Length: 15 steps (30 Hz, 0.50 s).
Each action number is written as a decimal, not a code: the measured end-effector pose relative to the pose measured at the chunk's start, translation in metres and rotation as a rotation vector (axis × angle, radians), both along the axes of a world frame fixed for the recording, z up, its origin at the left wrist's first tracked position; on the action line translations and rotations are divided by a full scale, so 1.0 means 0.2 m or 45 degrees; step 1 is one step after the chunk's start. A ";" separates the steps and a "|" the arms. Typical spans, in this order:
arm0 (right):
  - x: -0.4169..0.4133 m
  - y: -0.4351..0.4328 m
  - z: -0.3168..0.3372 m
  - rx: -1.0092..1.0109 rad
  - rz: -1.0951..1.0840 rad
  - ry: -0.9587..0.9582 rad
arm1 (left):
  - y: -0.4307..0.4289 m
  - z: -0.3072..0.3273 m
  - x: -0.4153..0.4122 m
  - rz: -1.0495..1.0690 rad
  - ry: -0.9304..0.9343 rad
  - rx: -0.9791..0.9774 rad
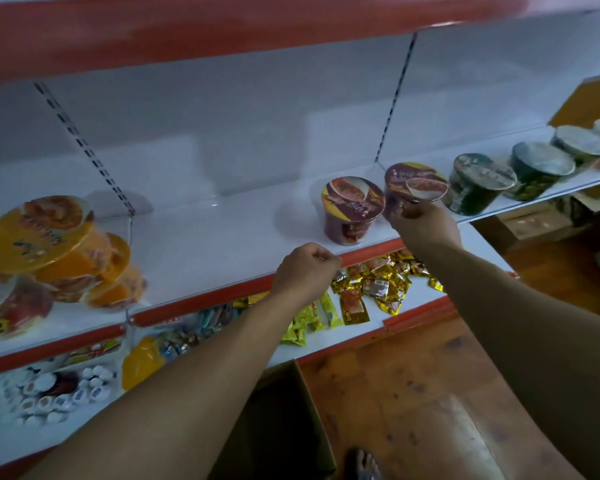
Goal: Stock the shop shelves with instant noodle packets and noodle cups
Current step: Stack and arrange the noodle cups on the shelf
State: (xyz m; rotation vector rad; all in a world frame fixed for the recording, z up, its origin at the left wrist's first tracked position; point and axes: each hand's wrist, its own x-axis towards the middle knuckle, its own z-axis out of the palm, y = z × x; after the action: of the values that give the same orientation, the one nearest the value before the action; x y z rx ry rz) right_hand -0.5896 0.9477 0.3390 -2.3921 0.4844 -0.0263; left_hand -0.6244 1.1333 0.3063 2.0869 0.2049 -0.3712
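Noodle cup point(414, 185) clamped in right hand point(426, 226), centre right, close enough to knock neighbouring cup point(352, 209) off shelf point(222, 244); left hand point(305, 268) fisted, empty.

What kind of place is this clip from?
Probably a small shop: red-edged metal shelving, noodle cups lined along it, and gold snack sachets on the shelf below.
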 end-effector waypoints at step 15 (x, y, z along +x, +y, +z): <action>0.50 -0.21 -0.35 0.680 0.072 0.238 | -0.34 -0.15 0.60 0.626 0.083 -0.178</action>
State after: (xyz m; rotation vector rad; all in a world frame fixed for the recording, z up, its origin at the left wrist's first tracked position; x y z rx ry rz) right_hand -0.4894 0.9065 0.2682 -1.8877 0.4431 0.3163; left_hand -0.5046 1.0649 0.2759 1.8131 0.6949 -0.1485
